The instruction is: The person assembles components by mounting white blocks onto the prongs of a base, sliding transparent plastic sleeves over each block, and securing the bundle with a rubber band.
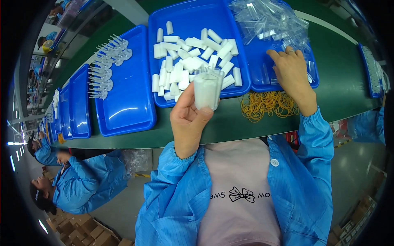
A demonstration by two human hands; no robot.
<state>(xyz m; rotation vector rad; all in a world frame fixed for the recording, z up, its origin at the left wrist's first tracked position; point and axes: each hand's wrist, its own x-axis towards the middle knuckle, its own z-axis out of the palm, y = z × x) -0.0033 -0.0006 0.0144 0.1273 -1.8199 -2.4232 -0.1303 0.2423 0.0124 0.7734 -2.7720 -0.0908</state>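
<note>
My left hand [189, 117] is closed round an upright bundle: a white cylinder [205, 95] with clear plastic strips [221, 80] standing along its side and rising past its top. It is held over the near edge of the middle blue tray [244, 61], where many white half-round blocks [186, 61] lie loose. My right hand [292, 71] reaches palm down over the right blue tray [259, 84], thumb and fingers apart, fingertips touching the near side of a heap of clear plastic pieces [273, 20]. Whether a piece is between those fingertips is hidden.
Yellow rubber bands [266, 107] lie on the green table [230, 127] in front of the right tray. On the left, another blue tray [125, 117] holds rows of clear parts with white stems [104, 65]. A co-worker in a blue jacket [92, 180] sits farther left. Cardboard boxes [88, 227] stand on the floor.
</note>
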